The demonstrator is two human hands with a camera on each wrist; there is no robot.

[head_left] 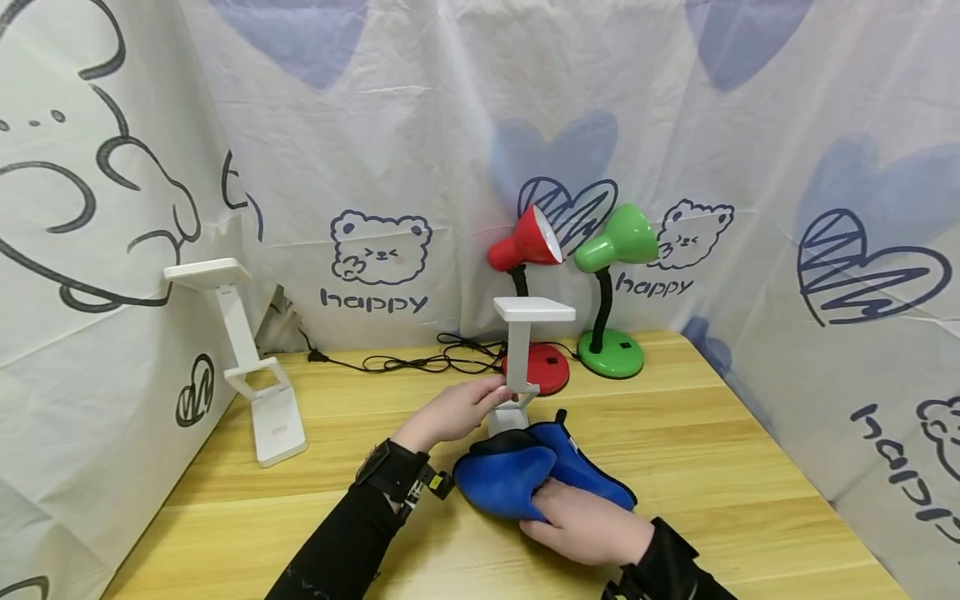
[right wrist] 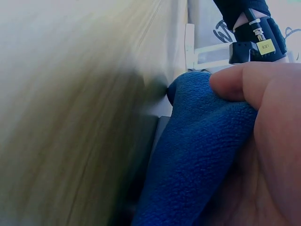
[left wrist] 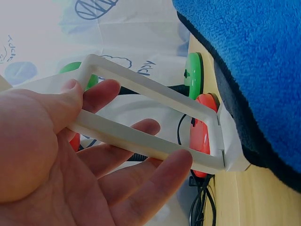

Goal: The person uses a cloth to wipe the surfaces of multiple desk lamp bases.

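A white folding desk lamp [head_left: 534,310] stands at mid-table, with my left hand [head_left: 453,410] at its stem. In the left wrist view, the thumb and index finger pinch one end of the lamp's open rectangular frame [left wrist: 122,135], while the other fingers spread loosely beside it. My right hand [head_left: 581,521] grips a fluffy blue cloth [head_left: 502,483] with black edging and a small black loop. The cloth is folded over in front of the lamp and hides part of its base. In the right wrist view, the thumb presses on the cloth [right wrist: 197,150] from above.
Another white folding lamp [head_left: 277,425] stands at the left. Behind the held lamp are a red lamp [head_left: 549,371] and a green lamp [head_left: 611,354]. Black cables [head_left: 420,363] lie along the back edge. A printed curtain [head_left: 375,167] surrounds the wooden table [head_left: 690,442].
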